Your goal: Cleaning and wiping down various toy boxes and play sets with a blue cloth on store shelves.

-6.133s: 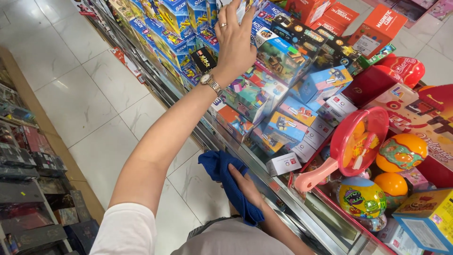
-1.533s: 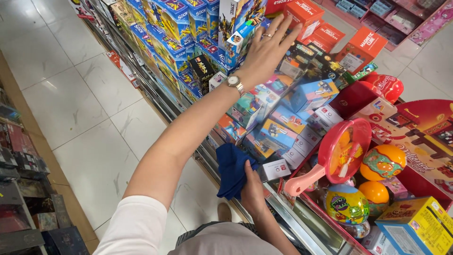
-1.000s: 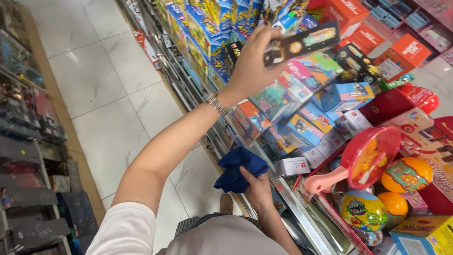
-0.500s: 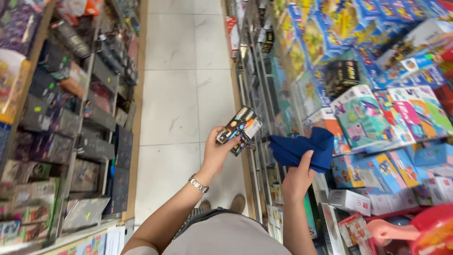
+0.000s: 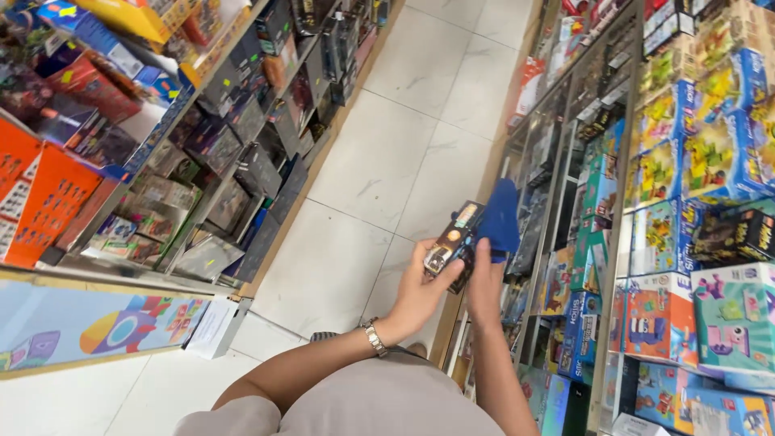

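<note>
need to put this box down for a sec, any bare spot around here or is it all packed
Only the white tiled aisle floor is bare, bordered by the dark-box shelves to the left and the colourful toy-box shelves to the right. Both shelf runs look packed. The left hand and the right hand, with a blue cloth, hold the dark toy box.

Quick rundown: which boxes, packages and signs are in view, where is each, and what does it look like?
Small dark box: between left hand and right hand, colourful print.
Blue cloth: in the right hand, against the box.
Blue and yellow boxes: right shelves, upper rows.
Teal box: lower right, pink figure.
Orange boxes: left shelf.
Dark grey boxes: left shelves, tilted.
Banner: lower left, pale blue, rainbow shapes.
</note>
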